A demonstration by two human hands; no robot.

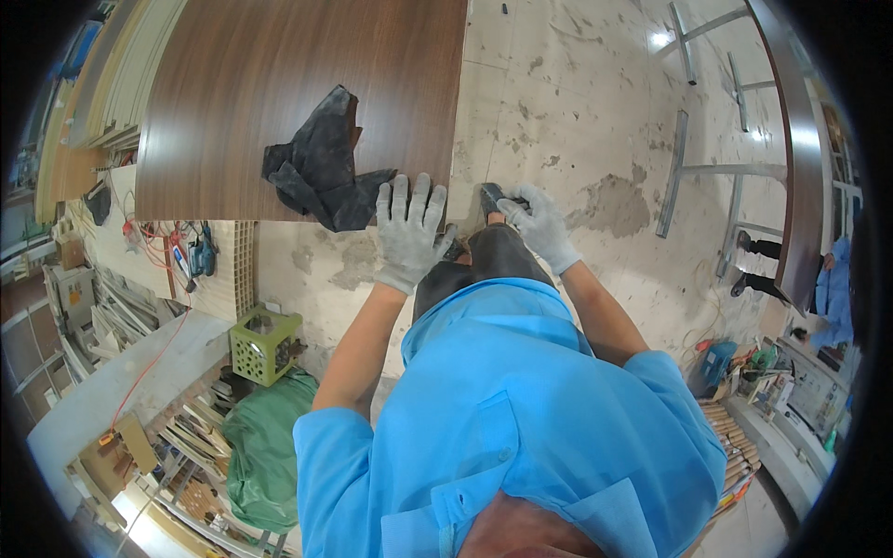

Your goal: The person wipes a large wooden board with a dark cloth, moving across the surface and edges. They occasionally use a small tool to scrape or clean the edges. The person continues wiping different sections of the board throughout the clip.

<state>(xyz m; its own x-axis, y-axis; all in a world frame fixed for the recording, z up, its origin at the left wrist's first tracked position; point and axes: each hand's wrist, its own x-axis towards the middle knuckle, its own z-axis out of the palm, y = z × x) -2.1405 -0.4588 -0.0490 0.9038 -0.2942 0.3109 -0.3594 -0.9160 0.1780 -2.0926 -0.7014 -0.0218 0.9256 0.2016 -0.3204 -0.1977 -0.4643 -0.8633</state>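
My left hand (406,232), in a pale grey work glove, lies with fingers spread over the near right corner of a brown wood-grain panel (391,84). A crumpled black cloth (321,163) rests on the panel beside those fingers and hangs a little past its near edge. To the right of the panel, my right hand (541,228), gloved the same way, is held off it near my knee, above my dark shoe (490,197). Its fingers are curled together; whatever they hold, if anything, is hidden.
Blue power tools (198,256) and cords lie on the left. A green crate (265,346) and a green tarp (270,451) are at lower left. Metal frames (674,177) stand on the stained floor at right, by another upright brown panel (802,158) with a person behind it.
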